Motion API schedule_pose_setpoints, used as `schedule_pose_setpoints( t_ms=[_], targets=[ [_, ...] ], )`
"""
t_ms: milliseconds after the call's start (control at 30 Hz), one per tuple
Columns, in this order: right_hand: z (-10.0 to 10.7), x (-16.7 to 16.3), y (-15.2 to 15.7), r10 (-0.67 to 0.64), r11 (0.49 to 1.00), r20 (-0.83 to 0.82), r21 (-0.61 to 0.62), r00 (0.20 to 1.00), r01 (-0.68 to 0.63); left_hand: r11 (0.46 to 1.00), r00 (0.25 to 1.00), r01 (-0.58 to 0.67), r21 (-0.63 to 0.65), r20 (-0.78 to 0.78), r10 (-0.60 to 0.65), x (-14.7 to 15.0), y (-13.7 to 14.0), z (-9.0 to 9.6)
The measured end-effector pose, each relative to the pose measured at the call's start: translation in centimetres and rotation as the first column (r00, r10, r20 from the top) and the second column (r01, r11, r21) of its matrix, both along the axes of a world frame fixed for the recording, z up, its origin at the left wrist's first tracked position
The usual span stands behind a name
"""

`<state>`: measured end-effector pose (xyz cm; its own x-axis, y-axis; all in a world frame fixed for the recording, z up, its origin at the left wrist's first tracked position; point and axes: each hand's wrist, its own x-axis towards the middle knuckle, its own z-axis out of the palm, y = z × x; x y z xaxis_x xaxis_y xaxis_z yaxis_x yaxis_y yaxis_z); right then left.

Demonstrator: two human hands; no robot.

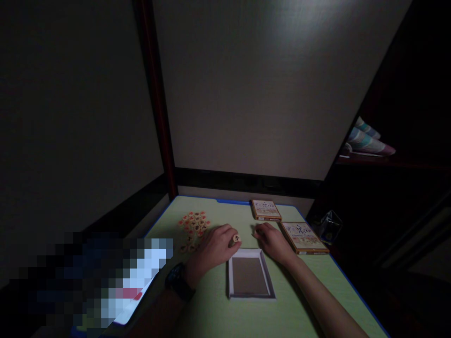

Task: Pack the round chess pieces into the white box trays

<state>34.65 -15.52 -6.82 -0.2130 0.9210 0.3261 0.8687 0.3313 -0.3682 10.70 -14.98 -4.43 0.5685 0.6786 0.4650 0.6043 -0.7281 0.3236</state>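
Observation:
My left hand [220, 244], with a dark watch on its wrist, is closed on a round wooden Chinese chess piece [237, 238]. The piece has a dark character on its face and is held just above the far left corner of an open shallow box [251, 276] with pale walls and a brown bottom. Beyond that box's far right corner, my right hand [269, 238] rests low with its fingers curled in; whether anything is inside them is hidden. Several loose Chinese chess pieces [194, 222], marked in red and black, lie left of my left hand, which partly covers some.
Two flat printed boxes, one at the back [266, 210] and one at the right [303, 237], lie on the green, blue-edged table [292, 312]. A bright blurred-out object [141, 277] is at the left edge. Walls [243, 94] stand close behind and left.

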Motion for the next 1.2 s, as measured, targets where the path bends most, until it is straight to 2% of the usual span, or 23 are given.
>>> schedule_pose_setpoints(
  t_ms=[100, 233, 333, 467, 767, 1067, 1200],
  targets=[
    [0.3, -0.2, -0.1, -0.03, 0.999, 0.036, -0.023, 0.999, 0.031, 0.998, 0.998, 0.062, -0.005, -0.015, -0.062, -0.2, -0.3, 0.5],
    [0.6, -0.4, -0.3, -0.043, 0.999, 0.041, -0.031, 0.998, 0.044, 0.98, 0.986, 0.153, -0.13, -0.041, -0.16, -0.8, -0.5, 1.0],
    [0.8, -0.4, -0.4, -0.045, 0.998, 0.038, -0.035, 0.998, 0.046, 0.966, 0.98, 0.15, -0.208, -0.094, -0.173, -1.2, -0.5, 1.0],
    [0.8, -0.4, -0.5, -0.044, 0.998, 0.04, -0.037, 0.998, 0.046, 0.962, 0.978, 0.127, -0.242, -0.129, -0.161, -1.3, -0.6, 0.8],
    [0.6, -0.5, -0.3, -0.038, 0.999, 0.023, -0.032, 0.999, 0.038, 0.971, 0.982, 0.063, -0.231, -0.159, -0.102, -1.0, -1.5, 1.9],
    [0.3, -0.3, -0.1, 0.015, 0.999, -0.086, 0.034, 0.996, -0.012, 0.986, 0.975, -0.03, -0.163, -0.22, -0.006, -0.2, -1.4, 0.9],
    [0.3, -0.4, 0.0, 0.073, 0.994, -0.167, 0.089, 0.983, -0.059, 0.987, 0.975, -0.017, -0.158, -0.222, -0.019, 0.0, -1.1, 0.5]
  ],
)
